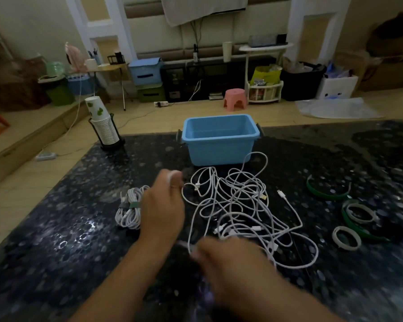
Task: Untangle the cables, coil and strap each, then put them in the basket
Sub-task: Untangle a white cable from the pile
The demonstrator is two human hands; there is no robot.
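Note:
A tangle of white cables lies on the dark table in front of the blue basket, whose inside shows nothing. My left hand pinches a strand of white cable at its fingertips, left of the tangle. Blurred by motion, my right hand grips another stretch of the same white cable near the front of the pile. A coiled white cable bundle with a green strap around it lies left of my left hand. Green and white straps curl on the table at the right.
A black holder with stacked paper cups stands at the table's far left corner. The patterned dark table ends just behind the basket. Beyond it are a pink stool, storage boxes and floor cables.

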